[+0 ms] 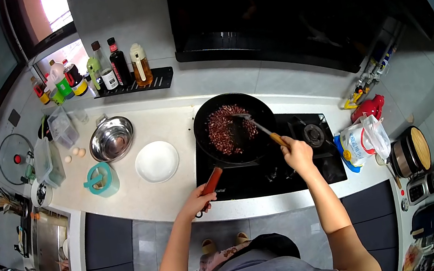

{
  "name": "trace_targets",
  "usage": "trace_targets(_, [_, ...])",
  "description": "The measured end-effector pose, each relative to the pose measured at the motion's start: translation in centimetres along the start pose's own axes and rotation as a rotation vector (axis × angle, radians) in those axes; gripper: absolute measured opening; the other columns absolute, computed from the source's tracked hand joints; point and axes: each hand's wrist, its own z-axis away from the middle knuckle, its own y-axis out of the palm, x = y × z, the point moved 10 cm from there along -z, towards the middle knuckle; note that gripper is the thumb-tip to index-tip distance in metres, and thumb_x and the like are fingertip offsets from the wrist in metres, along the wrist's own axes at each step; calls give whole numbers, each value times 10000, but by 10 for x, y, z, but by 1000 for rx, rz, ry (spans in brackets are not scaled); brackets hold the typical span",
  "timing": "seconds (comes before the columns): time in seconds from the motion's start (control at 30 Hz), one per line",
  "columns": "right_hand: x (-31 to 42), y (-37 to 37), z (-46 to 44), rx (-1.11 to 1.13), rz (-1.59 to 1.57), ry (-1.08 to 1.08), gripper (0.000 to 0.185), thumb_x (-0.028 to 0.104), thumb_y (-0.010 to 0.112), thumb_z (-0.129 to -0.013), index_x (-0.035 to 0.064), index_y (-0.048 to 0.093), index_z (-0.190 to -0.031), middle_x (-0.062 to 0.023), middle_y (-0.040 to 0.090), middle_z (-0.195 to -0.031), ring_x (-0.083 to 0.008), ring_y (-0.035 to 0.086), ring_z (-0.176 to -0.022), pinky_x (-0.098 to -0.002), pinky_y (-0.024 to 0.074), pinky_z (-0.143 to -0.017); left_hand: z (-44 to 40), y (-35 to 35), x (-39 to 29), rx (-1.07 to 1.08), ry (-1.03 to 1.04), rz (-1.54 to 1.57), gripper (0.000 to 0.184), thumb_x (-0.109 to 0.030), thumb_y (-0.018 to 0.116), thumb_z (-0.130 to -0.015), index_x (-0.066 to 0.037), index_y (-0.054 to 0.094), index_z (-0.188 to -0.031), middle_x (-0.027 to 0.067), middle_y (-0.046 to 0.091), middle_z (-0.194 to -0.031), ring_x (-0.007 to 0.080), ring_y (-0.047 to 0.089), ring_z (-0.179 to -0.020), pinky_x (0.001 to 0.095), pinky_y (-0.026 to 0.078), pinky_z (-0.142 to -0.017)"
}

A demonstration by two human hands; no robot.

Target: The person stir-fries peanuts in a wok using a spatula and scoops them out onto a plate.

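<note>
A black wok [258, 107] sits on the left burner of the gas stove, with many reddish-brown peanuts [222, 132] spread over its bottom. My left hand [199, 201] is closed around the wok's reddish wooden handle [212, 180], at the front left. In my right hand [297, 153] is a metal spatula [263, 128] with a wooden grip. It reaches in over the wok's right side, and its head lies among the peanuts.
A white plate [157, 162], a steel bowl [111, 139] and a teal-lidded container [102, 180] stand left of the stove [269, 180]. Sauce bottles line a black shelf [162, 79] behind. A plastic bag [362, 141] stands at the stove's right; a dark range hood [266, 14] hangs above.
</note>
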Motion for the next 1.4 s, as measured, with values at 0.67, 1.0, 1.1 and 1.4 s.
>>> trace_targets(0.67, [-89,160,-11,675,-1209,799,234,278,593,-875,73,556,-981,-40,538,-618,-34,348,-380,-144,221,-296,-1,-2,0,11,6,7,395,-130,612,-823,-60,474,-1187,16,555,-733,80,490,-497,229,385,-416])
trace_targets(1.0, [-55,14,-2,230,-453,66,285,195,737,-726,70,687,-977,-90,687,-785,-170,648,-672,-274,488,-638,-1,-1,-1,9,3,-16,321,-134,603,-834,-65,493,-1128,34,562,-764,83,500,-490,220,393,-403])
trace_targets(1.1, [-17,-69,15,204,-118,-82,273,164,739,-679,90,697,-939,-137,665,-806,-271,644,-710,-326,497,-648,-2,-1,-1,14,2,-28,314,-137,600,-837,-68,492,-1124,37,567,-770,83,500,-490,220,392,-402])
trace_targets(1.4, [28,-31,25,243,-30,-251,281,140,659,-696,140,687,-975,-159,637,-742,-327,624,-719,-413,507,-675,-2,0,-1,27,14,-20,323,-144,598,-842,-63,488,-1135,47,569,-790,82,490,-492,220,390,-407])
